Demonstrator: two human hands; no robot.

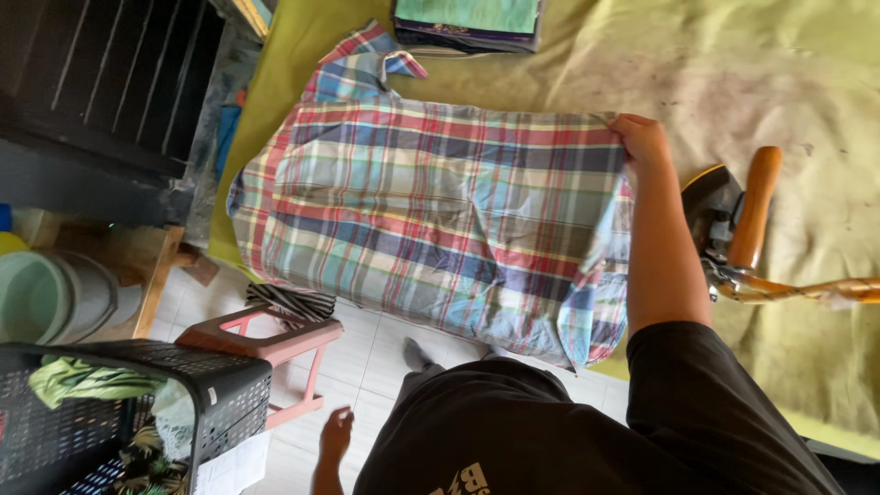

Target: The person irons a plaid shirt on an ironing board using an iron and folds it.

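A plaid shirt (431, 211) in red, blue and cream lies spread on a yellow-green cloth-covered surface (733, 64), its collar at the upper left and one side hanging over the near edge. My right hand (640, 139) pinches the shirt's far right edge. My left hand (335, 431) hangs low over the tiled floor beside my body, fingers loosely apart, holding nothing.
An iron with a wooden handle (742, 220) rests just right of my right forearm. Folded clothes (467, 23) are stacked at the far edge. On the floor stand a pink stool (275, 346) with a striped cloth, a black laundry basket (220, 390) with clothes, and pale buckets (41, 295).
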